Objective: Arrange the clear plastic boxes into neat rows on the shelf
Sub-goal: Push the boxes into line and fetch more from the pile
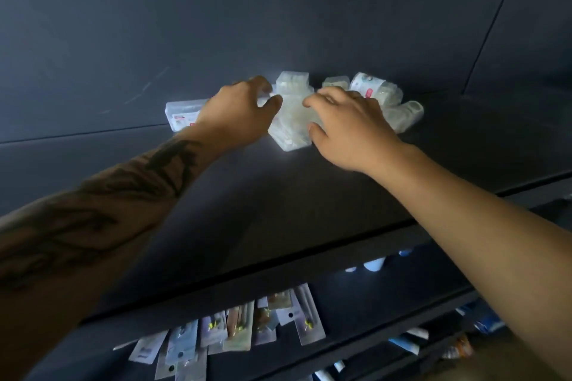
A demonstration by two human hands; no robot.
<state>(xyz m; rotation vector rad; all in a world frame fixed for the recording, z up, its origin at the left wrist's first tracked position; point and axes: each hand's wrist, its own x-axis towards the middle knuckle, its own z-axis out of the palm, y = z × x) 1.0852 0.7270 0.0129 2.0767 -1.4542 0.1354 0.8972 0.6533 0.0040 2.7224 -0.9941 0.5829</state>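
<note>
Clear plastic boxes [289, 120] sat bunched at the back of the dark shelf [278, 210]. Nearest, hanging packets [241, 331] showed below it. Further in, the left hand [238, 111] and right hand [349, 127] curled around the middle stack from either side, gripping it; more boxes lay behind.

Both arms reach forward, left hand [240, 108] and right hand [349, 124] with fingers curled.

We had both forearms bare, with no sleeves; our left forearm [102, 213] carried large dark tattoos, our right forearm [483, 226] carried none.
</note>
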